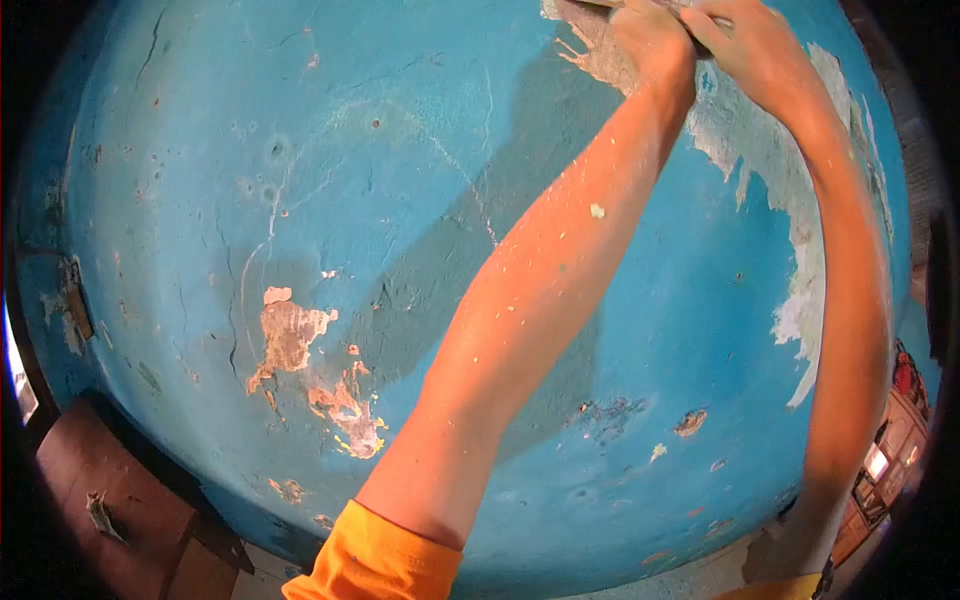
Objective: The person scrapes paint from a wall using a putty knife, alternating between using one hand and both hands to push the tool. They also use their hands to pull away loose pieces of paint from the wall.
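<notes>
Orange sleeve (385,560) and left forearm (540,270), flecked with pale chips, cross the head view before a blue wall (350,190). At the top edge, the left grip (652,40) curls round a thin tool (604,3), mostly out of frame; the right grip (755,50) bends just beside it, its hold impossible to tell. Both are over a peeled patch (735,140).

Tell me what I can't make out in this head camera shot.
Head view, all of these:
Left hand and right hand: full grip, cut off by the top edge.
Tool: its shape, covered by the hands and cut off by that edge.
Wall: the part behind the forearms.
Red thing: too small to identify.
</notes>
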A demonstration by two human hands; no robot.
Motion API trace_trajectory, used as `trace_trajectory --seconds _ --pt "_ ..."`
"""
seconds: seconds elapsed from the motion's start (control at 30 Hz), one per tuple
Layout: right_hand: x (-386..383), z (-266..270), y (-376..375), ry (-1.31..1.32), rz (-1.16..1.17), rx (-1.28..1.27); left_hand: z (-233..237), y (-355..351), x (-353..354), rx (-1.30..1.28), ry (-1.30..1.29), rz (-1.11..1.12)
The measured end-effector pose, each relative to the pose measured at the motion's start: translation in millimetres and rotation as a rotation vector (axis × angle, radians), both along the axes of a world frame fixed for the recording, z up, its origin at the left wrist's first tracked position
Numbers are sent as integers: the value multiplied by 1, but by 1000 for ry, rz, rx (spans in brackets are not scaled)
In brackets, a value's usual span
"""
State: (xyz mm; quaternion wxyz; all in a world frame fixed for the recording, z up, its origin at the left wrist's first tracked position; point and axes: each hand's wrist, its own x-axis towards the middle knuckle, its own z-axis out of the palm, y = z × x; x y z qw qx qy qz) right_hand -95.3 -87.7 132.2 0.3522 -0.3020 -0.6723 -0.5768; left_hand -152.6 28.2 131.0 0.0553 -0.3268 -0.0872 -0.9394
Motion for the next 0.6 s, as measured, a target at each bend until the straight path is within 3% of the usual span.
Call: trace_trajectory --seconds 0.03,0.07,0.1,0.17,0.23,0.3,0.33,0.5,0.57,0.6 --pt "-1 -3 1 -108 3 124 -1 6 7 -214 -301 675" --pt "3 -14 1 -63 44 105 4 15 -1 -184 154 16" --pt "-6 -11 6 -75 52 105 2 12 -14 -185 142 23" --pt "-13 -1 19 -51 -7 -12 -3 -4 -29 -227 44 -340" --pt "-28 8 27 -155 47 128 20 7 -35 -160 60 -350" --pt "-39 -11 8 107 83 -17 35 34 -39 -80 67 -362" --pt "-34 -18 -2 117 79 -35 0 -23 -44 -294 -23 -583" --pt "-53 -28 -18 138 -47 -41 3 8 -63 -242 76 -477" --pt "-66 -37 -4 181 34 80 14 11 -61 -191 141 -447" --pt "-62 -27 3 171 26 13 10 2 -61 -92 158 -738"
